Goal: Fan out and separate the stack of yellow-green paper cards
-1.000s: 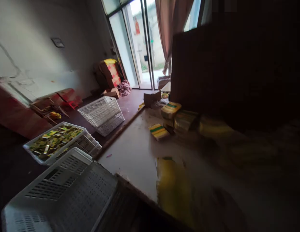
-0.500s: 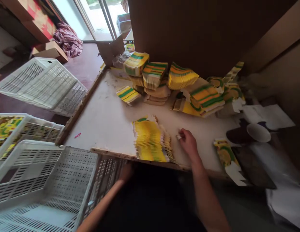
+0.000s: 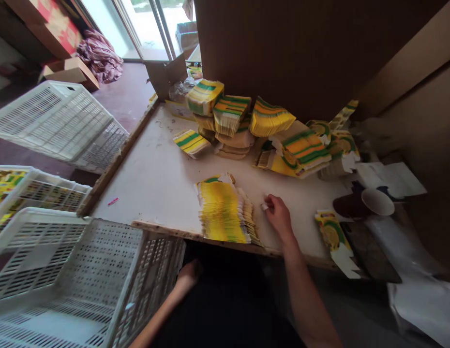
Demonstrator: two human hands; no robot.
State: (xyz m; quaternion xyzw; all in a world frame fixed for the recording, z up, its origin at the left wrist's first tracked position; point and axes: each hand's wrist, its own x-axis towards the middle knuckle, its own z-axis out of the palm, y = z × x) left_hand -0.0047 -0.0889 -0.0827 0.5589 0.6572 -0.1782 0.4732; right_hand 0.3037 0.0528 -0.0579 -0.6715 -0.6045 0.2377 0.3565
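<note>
A fanned stack of yellow folded cartons (image 3: 223, 210) lies at the near edge of the white tabletop (image 3: 159, 179). Just right of it, my right hand (image 3: 277, 211) rests on or close above the table, fingers curled together; a small pale bit shows at the fingertips, too small to name. Below the table edge, by my dark clothing, my left hand (image 3: 189, 274) hangs with its fingers hidden or too dark to read. Bundles of yellow, green and orange cartons (image 3: 232, 113) are piled along the back of the table.
White plastic crates (image 3: 101, 251) stand on the left, one holding yellow packs (image 3: 7, 188). A pink item (image 3: 113, 201) lies on the table. At the right are a white cup (image 3: 377, 202), a dark flat object (image 3: 372, 251) and a loose carton (image 3: 336, 237).
My left hand has come further into view below the table edge. My right hand stays beside the stack, its fingers still curled. The camera view has shifted slightly.
</note>
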